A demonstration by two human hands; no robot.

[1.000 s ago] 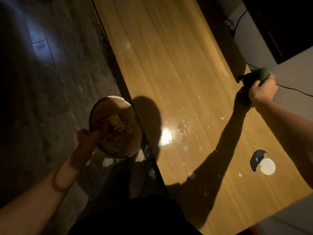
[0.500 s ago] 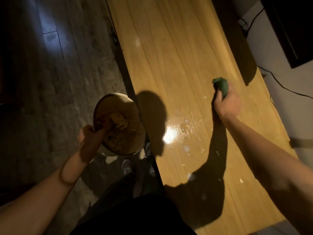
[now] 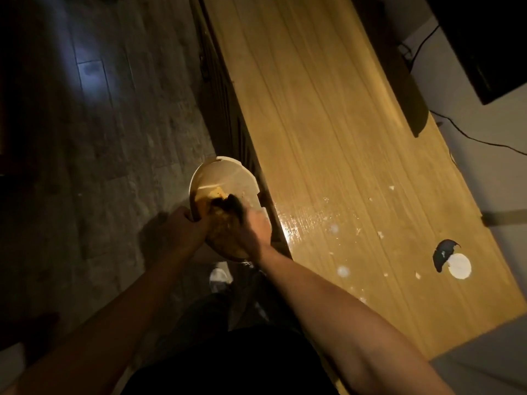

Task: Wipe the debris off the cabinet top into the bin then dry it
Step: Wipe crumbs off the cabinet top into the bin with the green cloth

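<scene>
The wooden cabinet top [image 3: 328, 115] runs up the right half of the head view, wet and glossy near its front edge, with small white debris bits [image 3: 358, 230] scattered on it. A round pale bin [image 3: 222, 173] hangs tilted against the cabinet's front edge, rubbish inside. My left hand [image 3: 182, 228] grips the bin's near rim. My right hand [image 3: 255, 230] is over the bin's mouth, closed on a dark green cloth [image 3: 232, 206] that reaches into the bin.
A white disc beside a dark cable hole [image 3: 453, 259] lies on the cabinet's right end. A dark screen [image 3: 484, 44] and cables stand at the back right. Dim stone floor [image 3: 99, 132] fills the left. My shoe [image 3: 219, 277] shows below the bin.
My right hand swept the cloth from the cabinet's back edge across the top to the bin. The bin was brought up against the cabinet edge and tilted.
</scene>
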